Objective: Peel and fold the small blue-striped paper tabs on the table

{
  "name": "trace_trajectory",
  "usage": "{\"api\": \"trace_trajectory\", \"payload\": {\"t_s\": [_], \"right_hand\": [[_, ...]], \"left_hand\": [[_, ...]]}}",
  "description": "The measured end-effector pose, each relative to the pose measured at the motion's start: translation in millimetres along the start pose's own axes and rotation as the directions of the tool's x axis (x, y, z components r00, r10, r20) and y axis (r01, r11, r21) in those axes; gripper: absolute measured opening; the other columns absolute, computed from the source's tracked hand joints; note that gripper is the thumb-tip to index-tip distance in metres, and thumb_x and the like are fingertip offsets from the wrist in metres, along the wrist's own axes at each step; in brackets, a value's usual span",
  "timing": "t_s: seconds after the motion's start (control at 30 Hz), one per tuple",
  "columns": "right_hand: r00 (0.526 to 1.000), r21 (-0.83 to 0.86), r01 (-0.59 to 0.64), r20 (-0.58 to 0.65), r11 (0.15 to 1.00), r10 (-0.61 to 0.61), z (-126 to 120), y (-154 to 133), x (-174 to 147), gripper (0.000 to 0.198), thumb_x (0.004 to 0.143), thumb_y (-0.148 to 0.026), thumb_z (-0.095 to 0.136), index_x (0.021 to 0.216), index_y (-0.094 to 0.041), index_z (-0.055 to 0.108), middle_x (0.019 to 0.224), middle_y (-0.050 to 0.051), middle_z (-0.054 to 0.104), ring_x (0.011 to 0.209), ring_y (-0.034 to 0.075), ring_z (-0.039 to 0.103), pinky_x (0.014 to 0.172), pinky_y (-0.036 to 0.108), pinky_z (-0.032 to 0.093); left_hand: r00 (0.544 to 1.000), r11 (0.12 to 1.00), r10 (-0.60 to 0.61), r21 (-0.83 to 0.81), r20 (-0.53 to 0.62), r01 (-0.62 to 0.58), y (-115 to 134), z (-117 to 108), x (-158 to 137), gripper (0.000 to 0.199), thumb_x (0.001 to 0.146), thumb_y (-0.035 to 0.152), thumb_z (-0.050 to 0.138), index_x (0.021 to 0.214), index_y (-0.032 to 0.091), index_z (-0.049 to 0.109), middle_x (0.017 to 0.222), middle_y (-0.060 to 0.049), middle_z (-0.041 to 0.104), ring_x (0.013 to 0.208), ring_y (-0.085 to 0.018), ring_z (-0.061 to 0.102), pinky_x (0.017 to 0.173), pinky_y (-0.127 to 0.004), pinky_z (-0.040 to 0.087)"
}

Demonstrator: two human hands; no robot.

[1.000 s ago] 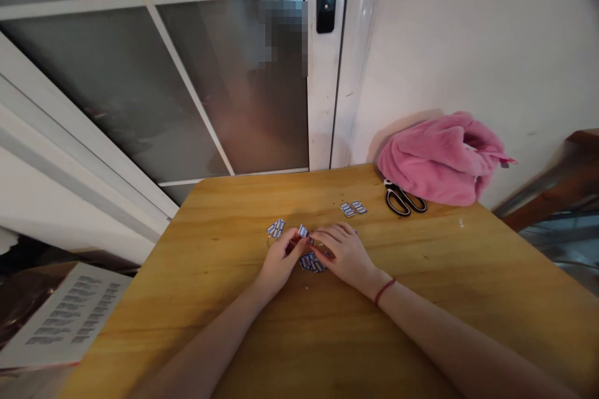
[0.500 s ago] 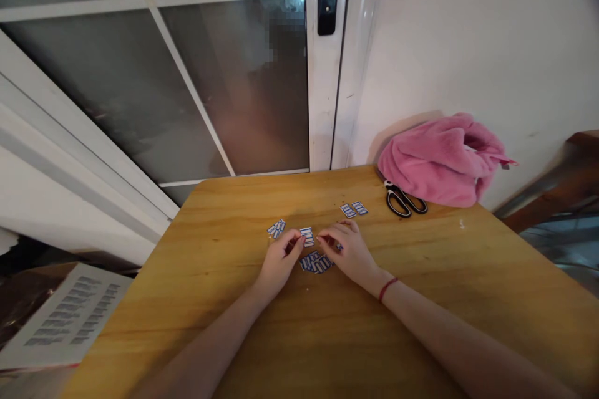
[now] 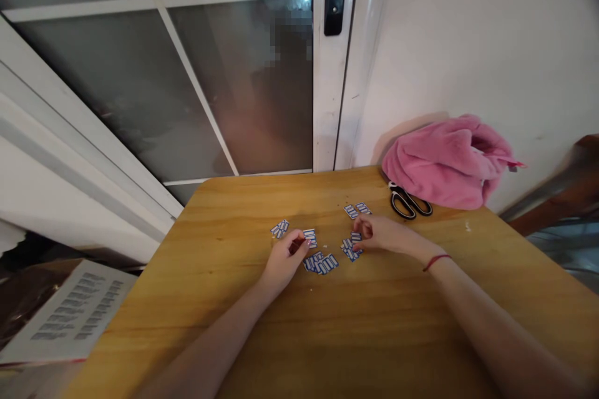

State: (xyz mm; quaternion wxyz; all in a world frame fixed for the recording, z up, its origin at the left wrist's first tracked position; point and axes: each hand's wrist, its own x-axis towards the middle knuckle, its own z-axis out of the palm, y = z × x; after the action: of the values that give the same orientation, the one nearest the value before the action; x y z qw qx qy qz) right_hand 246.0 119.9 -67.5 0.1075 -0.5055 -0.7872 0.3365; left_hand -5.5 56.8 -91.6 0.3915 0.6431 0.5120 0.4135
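Note:
My left hand [image 3: 284,257] is closed, thumb and forefinger pinching a small white card with blue stripes [image 3: 309,237]. Just below it lies an overlapping pile of similar striped cards [image 3: 321,262]. To the right, my right hand [image 3: 374,234], with a red cord at the wrist, hovers at a smaller group of these cards [image 3: 350,250]. Its thumb and forefinger are apart, and one card of that group shows between them. Another few cards [image 3: 279,228] rest up and left of my left hand. Two more cards [image 3: 357,209] lie beyond my right fingertips.
Black-handled scissors [image 3: 410,202] lie at the far right of the wooden table [image 3: 224,299], partly under a pink plush cloth item [image 3: 444,162]. A frosted glass door [image 3: 243,87] and a white wall stand behind. A printed box [image 3: 70,312] sits below the table's left side.
My right hand has moved right, away from the card in my left hand, to the smaller card group. My left hand keeps its pinch on the card. The view has shifted slightly.

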Motion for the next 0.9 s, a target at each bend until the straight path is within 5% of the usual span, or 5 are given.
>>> {"api": "trace_trajectory", "payload": {"t_s": [0.2, 0.37, 0.7, 0.9], "right_hand": [[0.999, -0.093, -0.047, 0.004, 0.995, 0.047, 4.9, -3.7, -1.0, 0.037, 0.056, -0.038, 0.074, 0.08, -0.018, 0.054, 0.062, -0.003, 0.054, 0.053, 0.011, 0.047, 0.048, 0.023, 0.031], [0.999, -0.082, 0.037, -0.037, 0.996, -0.04, 7.3, -3.7, -0.1, 0.028, 0.056, -0.032, 0.074, 0.071, -0.019, 0.054, 0.058, -0.004, 0.049, 0.051, 0.01, 0.042, 0.046, 0.022, 0.029], [0.988, 0.063, 0.141, -0.072, 0.988, -0.137, 14.7, -1.6, 2.2, 0.028, 0.059, -0.027, 0.072, 0.074, -0.019, 0.05, 0.06, -0.006, 0.048, 0.052, 0.008, 0.04, 0.047, 0.02, 0.03], [0.983, 0.312, 0.182, -0.093, 0.932, -0.161, 30.9, -13.2, 7.7, 0.023, 0.067, -0.024, 0.065, 0.083, -0.018, 0.049, 0.06, -0.007, 0.047, 0.053, 0.008, 0.043, 0.048, 0.02, 0.034]], "left_hand": [[1.0, 1.0, -0.002, -0.017, 0.009, 0.003, -0.8, 1.0, -0.7, 0.021, 0.082, 0.033, 0.047, 0.068, 0.018, 0.044, 0.064, 0.004, 0.041, 0.061, -0.011, 0.041, 0.057, -0.021, 0.033], [1.0, 1.0, -0.005, -0.016, 0.007, 0.006, -2.2, 1.4, 0.0, 0.021, 0.082, 0.035, 0.048, 0.069, 0.018, 0.044, 0.064, 0.004, 0.04, 0.06, -0.011, 0.04, 0.057, -0.021, 0.033], [1.0, 1.0, 0.0, 0.007, 0.006, 0.0, 1.4, 1.4, 0.1, 0.021, 0.082, 0.034, 0.048, 0.068, 0.018, 0.045, 0.064, 0.004, 0.041, 0.061, -0.011, 0.041, 0.057, -0.021, 0.033], [1.0, 1.0, 0.021, 0.02, 0.007, -0.021, -1.1, 1.3, 1.3, 0.022, 0.082, 0.034, 0.048, 0.068, 0.018, 0.044, 0.064, 0.004, 0.04, 0.06, -0.011, 0.04, 0.057, -0.021, 0.033]]}}
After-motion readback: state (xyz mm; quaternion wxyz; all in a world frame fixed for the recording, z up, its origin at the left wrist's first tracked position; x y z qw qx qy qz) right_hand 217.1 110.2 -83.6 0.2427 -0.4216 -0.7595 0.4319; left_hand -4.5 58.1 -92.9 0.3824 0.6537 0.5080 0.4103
